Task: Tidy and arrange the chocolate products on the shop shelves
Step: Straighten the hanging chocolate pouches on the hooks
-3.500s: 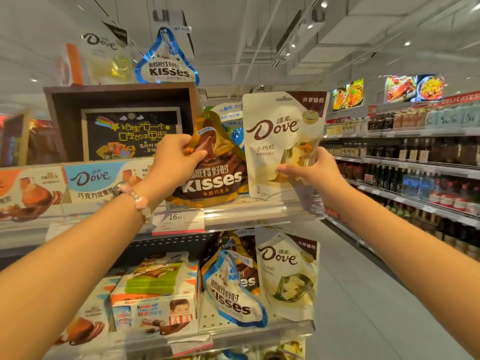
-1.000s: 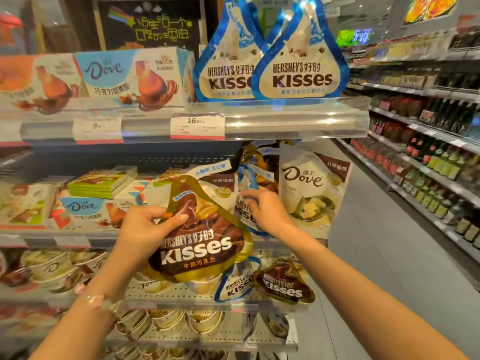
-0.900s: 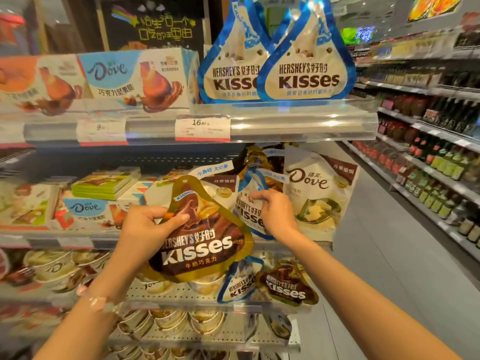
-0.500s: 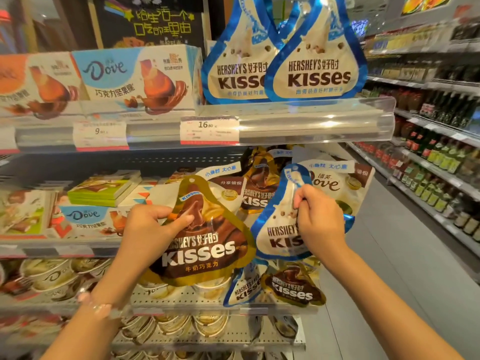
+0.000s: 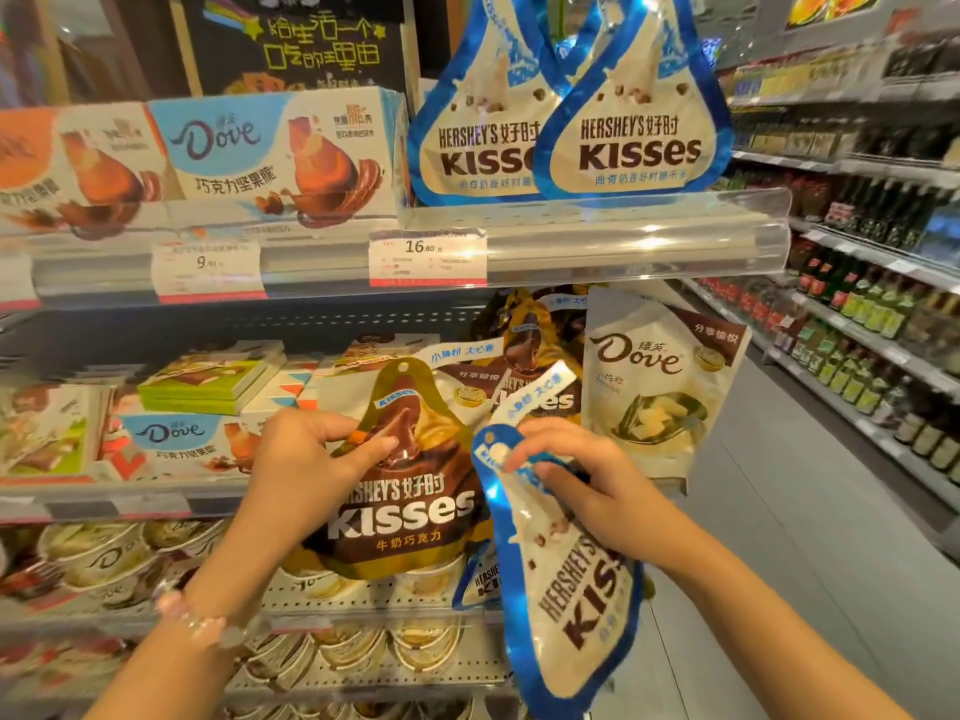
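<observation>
Fingers of left hand pinch gold Kisses bag; right hand grips blue one.

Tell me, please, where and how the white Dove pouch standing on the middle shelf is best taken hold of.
Take the white Dove pouch by its flat upper right corner, coming from the open aisle side on the right. It stands upright and leans slightly, and that edge looks clear, while gold Kisses bags crowd its left. Both hands are busy now: the left hand grips a gold bag, the right hand a blue one.
</observation>
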`<action>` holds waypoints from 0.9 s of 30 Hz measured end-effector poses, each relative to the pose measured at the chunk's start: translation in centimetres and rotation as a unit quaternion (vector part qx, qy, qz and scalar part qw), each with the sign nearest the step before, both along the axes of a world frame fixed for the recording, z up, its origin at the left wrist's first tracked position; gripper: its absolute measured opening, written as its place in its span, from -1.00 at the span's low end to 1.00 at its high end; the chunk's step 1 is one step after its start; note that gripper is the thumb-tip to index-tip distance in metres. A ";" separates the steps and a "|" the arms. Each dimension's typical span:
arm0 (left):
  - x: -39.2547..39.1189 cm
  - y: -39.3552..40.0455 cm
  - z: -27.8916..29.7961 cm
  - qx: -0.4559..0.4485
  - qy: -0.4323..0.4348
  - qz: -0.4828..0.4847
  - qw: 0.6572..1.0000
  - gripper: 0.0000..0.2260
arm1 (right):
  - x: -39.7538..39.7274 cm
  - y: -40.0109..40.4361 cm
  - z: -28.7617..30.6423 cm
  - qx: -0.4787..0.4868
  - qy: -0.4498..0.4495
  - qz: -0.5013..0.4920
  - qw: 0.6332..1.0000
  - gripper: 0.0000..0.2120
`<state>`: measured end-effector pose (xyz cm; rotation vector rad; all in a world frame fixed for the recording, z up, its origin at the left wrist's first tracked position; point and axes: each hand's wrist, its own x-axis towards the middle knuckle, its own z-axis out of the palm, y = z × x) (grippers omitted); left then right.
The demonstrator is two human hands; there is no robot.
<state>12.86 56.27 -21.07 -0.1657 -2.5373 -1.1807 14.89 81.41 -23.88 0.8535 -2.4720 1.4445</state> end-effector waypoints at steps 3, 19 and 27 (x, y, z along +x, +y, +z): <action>0.2 0.3 0.1 0.017 -0.015 -0.028 0.999 -0.85 | -0.2 -1.4 0.0 0.017 -0.042 0.013 0.999 -0.65; -1.1 -0.9 0.3 0.089 -0.045 -0.175 0.980 -0.80 | -0.2 1.1 -0.9 -0.007 -0.089 -0.065 0.994 -0.63; -1.2 -3.5 0.4 0.036 0.026 -0.130 0.991 -0.60 | -0.3 5.2 -0.7 0.022 -0.010 -0.232 0.972 -0.66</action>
